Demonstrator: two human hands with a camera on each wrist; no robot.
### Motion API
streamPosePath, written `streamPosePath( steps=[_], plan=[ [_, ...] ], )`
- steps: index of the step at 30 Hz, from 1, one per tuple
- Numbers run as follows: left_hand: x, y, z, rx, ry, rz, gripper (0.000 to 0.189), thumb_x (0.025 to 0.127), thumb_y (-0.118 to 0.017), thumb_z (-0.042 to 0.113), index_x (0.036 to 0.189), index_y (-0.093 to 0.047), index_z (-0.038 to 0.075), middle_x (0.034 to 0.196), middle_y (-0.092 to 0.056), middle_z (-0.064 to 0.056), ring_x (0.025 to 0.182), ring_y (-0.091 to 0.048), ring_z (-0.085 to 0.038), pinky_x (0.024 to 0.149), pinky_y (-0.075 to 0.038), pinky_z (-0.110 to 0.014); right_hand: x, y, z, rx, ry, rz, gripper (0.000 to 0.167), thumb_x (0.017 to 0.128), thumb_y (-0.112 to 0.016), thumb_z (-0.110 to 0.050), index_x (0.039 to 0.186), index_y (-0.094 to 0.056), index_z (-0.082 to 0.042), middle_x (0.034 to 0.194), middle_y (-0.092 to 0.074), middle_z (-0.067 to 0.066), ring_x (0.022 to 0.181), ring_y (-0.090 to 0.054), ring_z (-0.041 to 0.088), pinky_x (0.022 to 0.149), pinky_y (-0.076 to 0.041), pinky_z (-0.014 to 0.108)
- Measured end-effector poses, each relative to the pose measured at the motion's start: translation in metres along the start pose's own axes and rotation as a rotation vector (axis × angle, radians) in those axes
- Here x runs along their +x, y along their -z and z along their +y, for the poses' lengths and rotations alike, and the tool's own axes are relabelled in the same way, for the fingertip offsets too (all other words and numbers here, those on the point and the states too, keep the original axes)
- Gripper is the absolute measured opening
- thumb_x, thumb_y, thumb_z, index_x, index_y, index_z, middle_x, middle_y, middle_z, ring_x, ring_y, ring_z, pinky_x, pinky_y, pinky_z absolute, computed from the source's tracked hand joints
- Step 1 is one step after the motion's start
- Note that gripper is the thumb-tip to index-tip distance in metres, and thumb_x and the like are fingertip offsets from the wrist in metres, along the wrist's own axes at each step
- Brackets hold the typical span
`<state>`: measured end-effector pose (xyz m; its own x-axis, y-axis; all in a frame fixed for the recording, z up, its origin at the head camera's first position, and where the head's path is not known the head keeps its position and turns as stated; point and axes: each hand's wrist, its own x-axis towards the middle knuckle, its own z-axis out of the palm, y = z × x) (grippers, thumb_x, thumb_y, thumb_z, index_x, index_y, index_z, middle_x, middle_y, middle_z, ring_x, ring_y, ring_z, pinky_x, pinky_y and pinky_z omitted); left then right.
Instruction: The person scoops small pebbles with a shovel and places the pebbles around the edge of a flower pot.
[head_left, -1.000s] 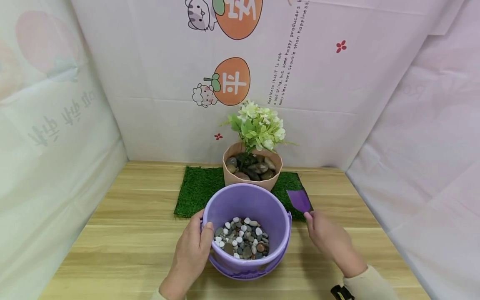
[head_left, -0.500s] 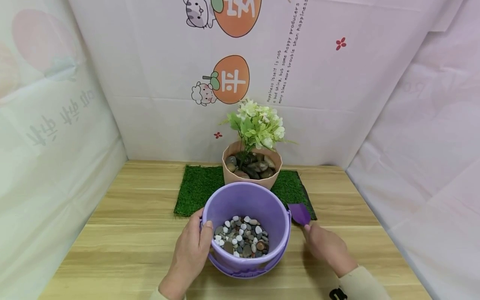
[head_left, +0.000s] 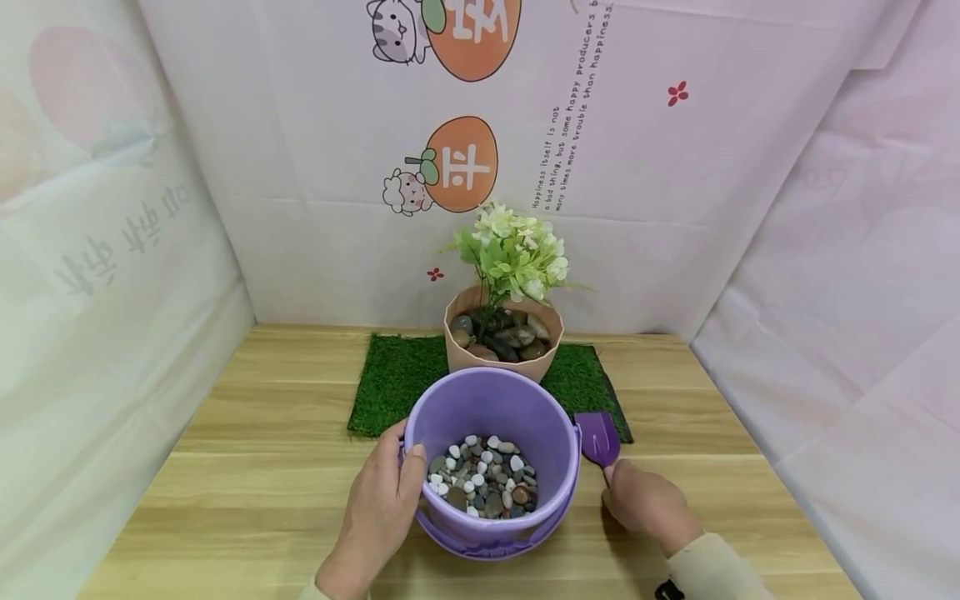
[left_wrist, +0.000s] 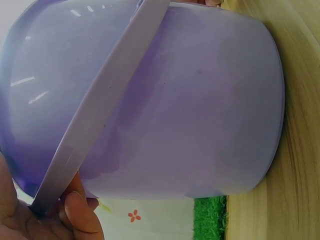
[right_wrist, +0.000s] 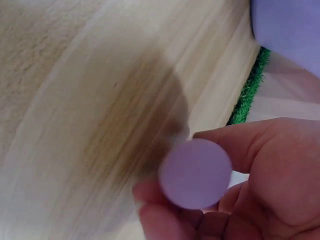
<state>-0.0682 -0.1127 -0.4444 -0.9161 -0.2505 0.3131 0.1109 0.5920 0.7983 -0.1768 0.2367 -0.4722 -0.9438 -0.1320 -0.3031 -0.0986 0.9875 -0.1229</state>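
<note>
A lilac bucket (head_left: pixel 491 398) stands at the front of the table, its mouth facing the person. White, grey and brown pebbles (head_left: pixel 487 479) lie across its bottom. My left hand (head_left: pixel 382 500) grips the bucket's left rim, thumb over the edge. In the left wrist view its fingers are by the end of the bucket's hanging handle (left_wrist: pixel 100 100). Right of the bucket, my right hand (head_left: pixel 651 504) holds a small purple shovel (head_left: pixel 598 437) by its handle, blade pointing away from the person. The right wrist view shows the round handle end (right_wrist: pixel 195 173) between the fingers. No pebbles show on the blade.
Behind the bucket, a peach flowerpot (head_left: pixel 504 367) with large stones and a white-flowered plant (head_left: pixel 517 254) stands on a green turf mat (head_left: pixel 397 383). Printed white cloth (head_left: pixel 322 250) closes off the back and sides of the wooden table (head_left: pixel 262 467).
My right hand has come lower and nearer the person, bringing the shovel down beside the bucket. The left hand and bucket stay where they were.
</note>
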Motion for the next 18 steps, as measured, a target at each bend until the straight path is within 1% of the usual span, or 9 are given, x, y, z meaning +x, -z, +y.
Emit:
streamPosePath(
  steps=[3,5,8,12,15,18],
  plan=[
    [0.0000,0.0004,-0.0004,-0.003,-0.001,-0.001,0.044,0.108,-0.050,0.030,0.147,-0.054,0.007,0.134,-0.069,-0.014,0.119,-0.068,-0.031,0.098,-0.057,-0.052,-0.0019,-0.0012,-0.0008,-0.009,-0.010,0.011,0.036,0.109,-0.044,-0.032,0.106,-0.059,0.001,0.094,-0.069,0.030,0.084,-0.070,0.044,0.064,-0.055,0.061],
    [0.0002,0.0006,-0.0007,-0.006,-0.001,-0.003,0.045,0.108,-0.050,0.030,0.147,-0.054,0.007,0.134,-0.069,-0.014,0.119,-0.068,-0.031,0.098,-0.057,-0.052,-0.0020,-0.0018,-0.0020,-0.001,-0.010,0.024,0.035,0.108,-0.045,-0.031,0.105,-0.059,0.001,0.092,-0.069,0.030,0.082,-0.070,0.043,0.062,-0.055,0.060],
    [0.0008,0.0012,-0.0015,-0.004,0.001,-0.005,0.045,0.109,-0.050,0.031,0.147,-0.054,0.008,0.134,-0.069,-0.014,0.119,-0.068,-0.031,0.098,-0.057,-0.053,-0.0024,-0.0025,-0.0031,0.010,-0.006,0.031,0.031,0.107,-0.049,-0.029,0.103,-0.058,0.000,0.086,-0.068,0.025,0.076,-0.068,0.038,0.060,-0.055,0.057],
    [0.0010,0.0026,-0.0027,0.005,-0.001,-0.007,0.046,0.109,-0.049,0.033,0.148,-0.053,0.008,0.135,-0.068,-0.014,0.120,-0.068,-0.032,0.098,-0.056,-0.054,-0.0030,-0.0030,-0.0032,0.019,0.004,0.039,0.027,0.103,-0.055,-0.028,0.099,-0.056,-0.002,0.081,-0.066,0.021,0.072,-0.065,0.034,0.059,-0.054,0.054],
    [0.0015,0.0044,-0.0030,0.012,-0.005,-0.017,0.048,0.110,-0.048,0.036,0.149,-0.052,0.008,0.137,-0.067,-0.015,0.122,-0.067,-0.033,0.100,-0.056,-0.055,-0.0045,-0.0022,-0.0033,0.014,0.021,0.054,0.028,0.099,-0.063,-0.031,0.093,-0.054,-0.006,0.078,-0.063,0.016,0.070,-0.062,0.031,0.058,-0.053,0.052],
    [0.0027,0.0081,-0.0027,0.037,-0.016,-0.042,0.054,0.111,-0.046,0.040,0.153,-0.048,0.006,0.143,-0.063,-0.019,0.127,-0.064,-0.038,0.103,-0.053,-0.058,-0.0075,0.0037,-0.0054,0.022,-0.009,0.047,0.029,0.097,-0.064,-0.034,0.089,-0.053,-0.009,0.070,-0.061,0.010,0.063,-0.059,0.027,0.052,-0.050,0.045]
  ],
)
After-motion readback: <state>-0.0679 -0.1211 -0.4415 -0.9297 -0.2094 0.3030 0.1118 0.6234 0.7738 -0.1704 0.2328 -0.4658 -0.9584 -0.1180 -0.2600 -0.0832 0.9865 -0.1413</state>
